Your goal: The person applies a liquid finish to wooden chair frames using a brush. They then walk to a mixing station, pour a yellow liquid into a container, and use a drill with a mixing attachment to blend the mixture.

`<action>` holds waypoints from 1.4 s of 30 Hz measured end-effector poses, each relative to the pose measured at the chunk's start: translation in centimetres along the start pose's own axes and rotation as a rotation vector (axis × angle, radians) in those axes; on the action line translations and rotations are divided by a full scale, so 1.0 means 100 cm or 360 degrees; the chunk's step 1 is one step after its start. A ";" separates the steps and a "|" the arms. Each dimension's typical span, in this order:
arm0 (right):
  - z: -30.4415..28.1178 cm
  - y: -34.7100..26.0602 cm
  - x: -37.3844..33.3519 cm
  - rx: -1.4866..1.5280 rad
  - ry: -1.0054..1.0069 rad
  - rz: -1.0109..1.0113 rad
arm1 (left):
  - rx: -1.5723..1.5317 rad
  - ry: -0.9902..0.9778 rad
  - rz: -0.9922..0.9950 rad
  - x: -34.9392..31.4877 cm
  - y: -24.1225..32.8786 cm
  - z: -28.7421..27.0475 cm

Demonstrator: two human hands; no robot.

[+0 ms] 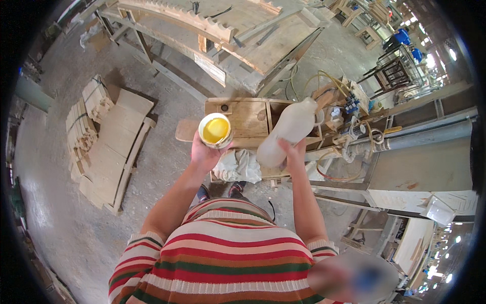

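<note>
Left of the frame's centre, a cup [229, 139] is gripped by the left hand [205, 155]; right of centre, a pale bottle [287, 130] is gripped low by the right hand [295, 153], its long axis slanted, neck toward upper right, away from the cup.

across a grey workshop floor [45, 167], we see bundled wooden strips [78, 126] at left beside a broad brown sheet [114, 139]; ahead of us, a scalloped wooden rail [182, 20] lies on a large worktable [296, 36]; to the right, we find looped yellowish hoses [332, 77], a thick grey pipe [428, 136] and, farther off, a dark metal frame [392, 73] near a bright blue item [402, 36]
</note>
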State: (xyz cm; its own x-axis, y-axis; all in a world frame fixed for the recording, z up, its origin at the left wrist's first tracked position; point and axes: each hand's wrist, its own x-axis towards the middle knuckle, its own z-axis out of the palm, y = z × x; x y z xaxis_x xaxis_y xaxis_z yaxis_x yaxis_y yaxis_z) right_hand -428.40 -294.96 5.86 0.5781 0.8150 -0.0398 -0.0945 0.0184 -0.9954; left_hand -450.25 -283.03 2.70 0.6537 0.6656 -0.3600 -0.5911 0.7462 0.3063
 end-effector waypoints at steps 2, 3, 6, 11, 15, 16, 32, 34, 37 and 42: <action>0.001 0.006 0.035 0.0044 0.0130 -0.0213 | 0.0027 0.0055 0.0016 -0.005 0.003 -0.001; 0.003 0.009 0.052 0.0066 0.0195 -0.0318 | 0.0029 0.0062 0.0053 -0.008 0.005 -0.004; -0.003 0.036 0.095 -0.0042 0.0344 -0.0437 | 0.0178 -0.0002 0.0202 -0.015 -0.006 -0.008; 0.007 0.079 0.124 -0.0716 0.0788 -0.0574 | 0.0008 0.0134 0.0214 -0.032 -0.001 -0.021; -0.004 0.111 0.140 -0.0490 0.0998 -0.0414 | -0.0019 0.0255 0.0291 -0.040 -0.007 -0.029; 0.003 0.117 0.141 -0.0379 0.1011 -0.0317 | 0.0004 0.0276 0.0313 -0.043 -0.006 -0.029; -0.077 0.146 -0.048 -0.0447 0.0404 0.0279 | 0.0672 -0.0354 -0.0551 -0.010 -0.045 -0.024; -0.100 0.158 -0.120 -0.0710 0.0512 0.0504 | 0.0524 -0.0401 -0.0928 -0.003 -0.061 -0.029; -0.130 0.196 -0.253 -0.1457 0.0525 0.0876 | 0.0343 -0.0298 -0.1439 -0.003 -0.110 -0.028; -0.158 0.237 -0.455 -0.1077 0.0898 0.1541 | 0.0640 -0.0504 -0.1994 -0.025 -0.206 0.007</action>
State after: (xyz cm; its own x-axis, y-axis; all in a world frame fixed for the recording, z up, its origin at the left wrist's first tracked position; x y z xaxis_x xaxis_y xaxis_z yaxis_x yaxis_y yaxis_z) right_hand -444.09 -340.77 -17.30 0.7792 -0.0226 -0.6263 -0.3327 -0.8618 -0.3828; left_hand -439.37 -300.09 -2.06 0.7589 -0.5255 -0.3847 0.6198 0.7641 0.1788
